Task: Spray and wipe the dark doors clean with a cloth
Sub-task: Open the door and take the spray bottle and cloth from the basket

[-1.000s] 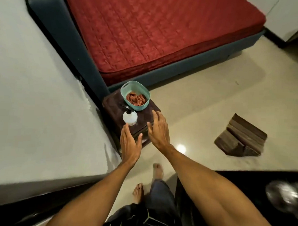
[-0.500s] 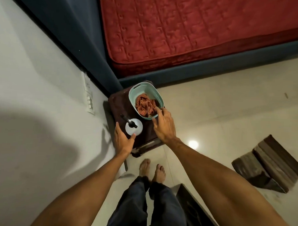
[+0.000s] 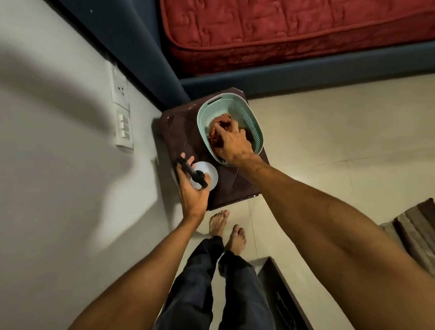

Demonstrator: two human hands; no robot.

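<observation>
The cloth, red and checked, lies in a pale green basket at the far right corner of the small dark worktop. The right hand reaches into the basket, its fingers curled down onto the cloth and gripping it. A white spray bottle with a black trigger head stands by the worktop's near left edge. The left hand has its fingers wrapped round it.
</observation>
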